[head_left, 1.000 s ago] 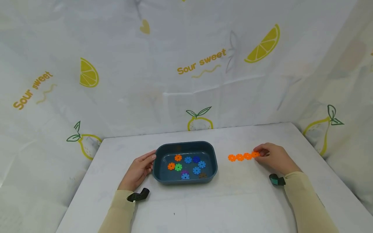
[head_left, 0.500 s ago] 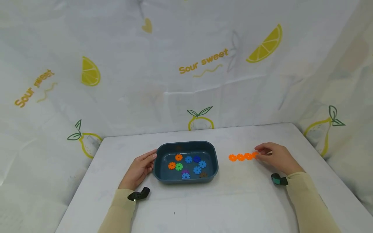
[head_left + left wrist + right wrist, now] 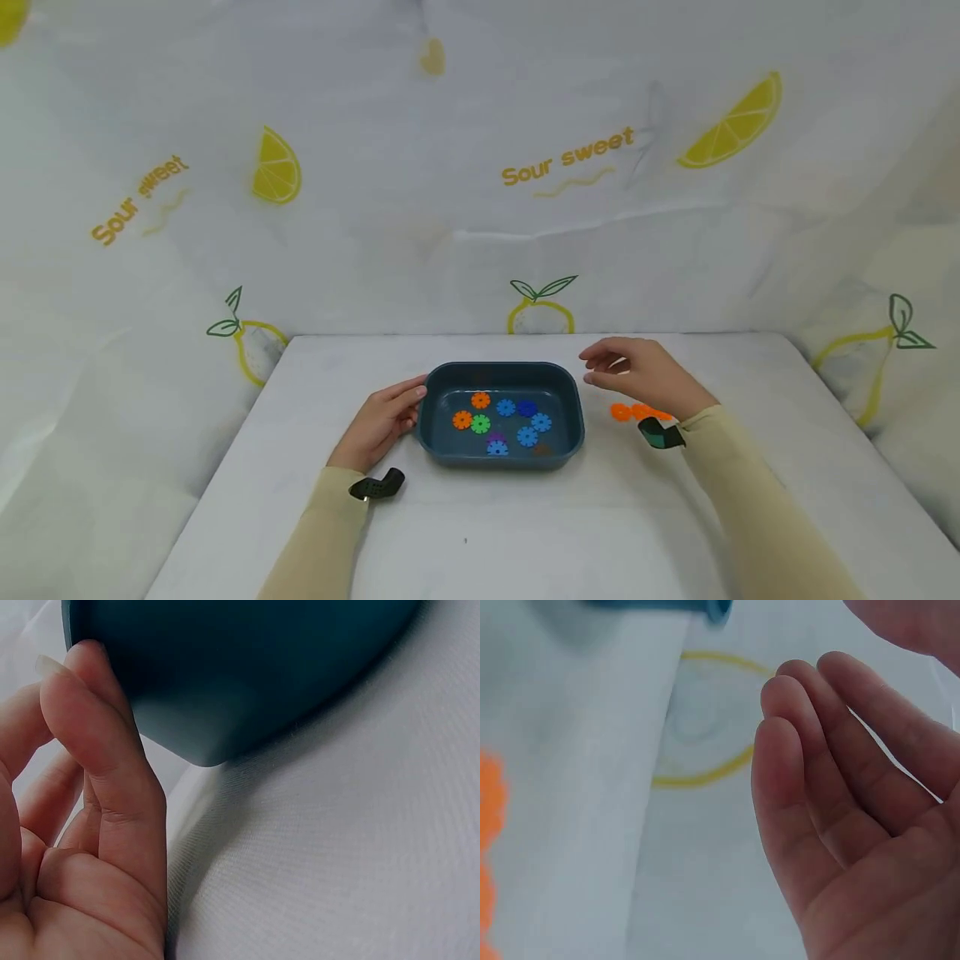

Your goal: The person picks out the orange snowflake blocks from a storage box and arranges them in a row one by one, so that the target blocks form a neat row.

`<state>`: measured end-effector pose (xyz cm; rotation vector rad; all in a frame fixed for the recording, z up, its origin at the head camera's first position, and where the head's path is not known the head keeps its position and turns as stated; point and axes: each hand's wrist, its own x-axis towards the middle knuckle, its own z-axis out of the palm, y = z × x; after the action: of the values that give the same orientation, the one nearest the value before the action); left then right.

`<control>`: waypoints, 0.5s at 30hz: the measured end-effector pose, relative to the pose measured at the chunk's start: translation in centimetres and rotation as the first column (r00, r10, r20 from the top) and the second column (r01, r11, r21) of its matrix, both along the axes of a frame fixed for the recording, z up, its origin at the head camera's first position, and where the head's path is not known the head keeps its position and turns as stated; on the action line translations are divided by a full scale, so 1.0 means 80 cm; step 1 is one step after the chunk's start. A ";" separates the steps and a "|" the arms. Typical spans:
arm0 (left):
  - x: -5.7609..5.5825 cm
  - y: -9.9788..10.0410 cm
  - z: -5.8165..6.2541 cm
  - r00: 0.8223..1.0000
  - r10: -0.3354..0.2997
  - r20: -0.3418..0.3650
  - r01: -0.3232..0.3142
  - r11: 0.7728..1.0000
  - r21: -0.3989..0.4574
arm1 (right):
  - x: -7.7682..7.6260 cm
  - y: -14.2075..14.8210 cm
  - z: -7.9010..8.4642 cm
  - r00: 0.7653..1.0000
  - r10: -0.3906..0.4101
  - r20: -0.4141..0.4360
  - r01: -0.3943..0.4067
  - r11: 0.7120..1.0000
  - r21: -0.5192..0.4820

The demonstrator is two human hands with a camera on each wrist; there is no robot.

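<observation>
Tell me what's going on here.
A person at a white table is handling small notched discs in several colours. Their left hand holds the left end of a dark blue tray with orange, blue, green, purple and brown discs lying in it. Their right hand, holding nothing, hovers by the tray's right end. Below it, a row of orange discs lies on the table, partly hidden by the wrist.
</observation>
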<state>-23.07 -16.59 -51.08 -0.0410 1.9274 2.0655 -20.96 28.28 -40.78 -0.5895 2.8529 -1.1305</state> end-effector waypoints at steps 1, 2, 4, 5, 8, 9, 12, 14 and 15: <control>-0.002 0.001 0.000 1.000 -0.006 -0.007 0.006 1.000 -0.001 | -0.004 -0.011 0.005 1.000 0.022 -0.002 -0.022 1.000 0.001; -0.004 0.002 0.001 1.000 -0.009 -0.011 0.009 1.000 -0.001 | -0.008 -0.022 0.008 0.999 0.040 0.001 -0.040 0.999 0.006; -0.007 0.003 0.001 1.000 -0.017 -0.023 0.017 1.000 0.002 | -0.015 -0.042 0.014 0.997 0.079 0.019 -0.079 0.997 0.017; -0.007 0.004 0.001 0.999 -0.020 -0.029 0.020 1.000 0.002 | -0.018 -0.052 0.016 0.995 0.100 0.030 -0.100 0.995 0.022; -0.007 0.004 0.001 0.999 -0.019 -0.028 0.020 1.000 0.016 | -0.025 -0.082 0.016 0.986 0.152 0.072 -0.154 0.988 0.031; -0.007 0.003 0.001 0.999 -0.019 -0.028 0.020 1.000 0.023 | -0.027 -0.092 0.016 0.982 0.169 0.083 -0.172 0.984 0.033; -0.005 0.002 0.000 1.000 -0.014 -0.025 0.015 0.999 0.040 | -0.031 -0.120 0.014 0.971 0.218 0.097 -0.224 0.973 0.052; -0.005 0.001 -0.001 1.000 -0.016 -0.025 0.017 0.999 0.047 | -0.034 -0.138 0.012 0.964 0.247 0.102 -0.255 0.963 0.081; -0.004 0.000 -0.001 0.999 -0.017 -0.027 0.019 0.999 0.049 | -0.035 -0.147 0.011 0.960 0.259 0.109 -0.270 0.958 0.098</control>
<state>-23.42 -16.59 -51.18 0.0145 1.8839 2.1113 -23.75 16.54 -39.94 -0.8552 2.6347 -0.9233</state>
